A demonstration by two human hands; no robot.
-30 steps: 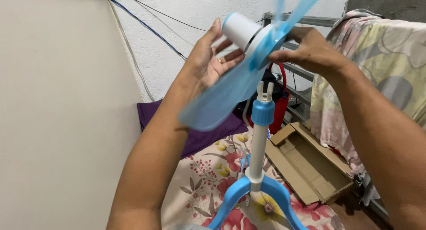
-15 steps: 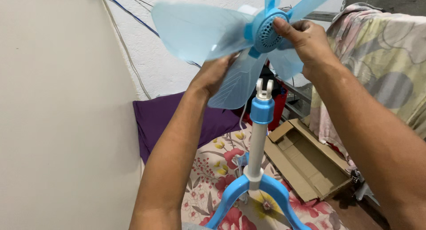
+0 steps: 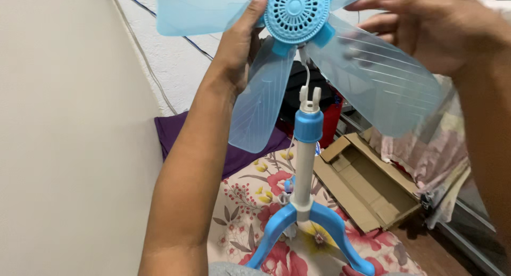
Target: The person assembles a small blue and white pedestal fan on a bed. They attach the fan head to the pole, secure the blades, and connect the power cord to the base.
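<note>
floral bedspread [image 3: 250, 201], fan stand [image 3: 304, 201], purple cloth [image 3: 175, 132]

Fan head [image 3: 297, 12] above stand [image 3: 305, 164]; cardboard box [image 3: 367, 183] right of stand.

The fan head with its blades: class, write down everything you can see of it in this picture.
The fan head is a round, light-blue plastic hub with a grille of small holes, ringed by pale, see-through blue blades with fine ribs. It is held in the air above the forked top of the white and blue stand, apart from it, hub facing the camera. The left hand grips it by the hub's side; the right hand touches a blade. A thin white cord hangs below.
</note>
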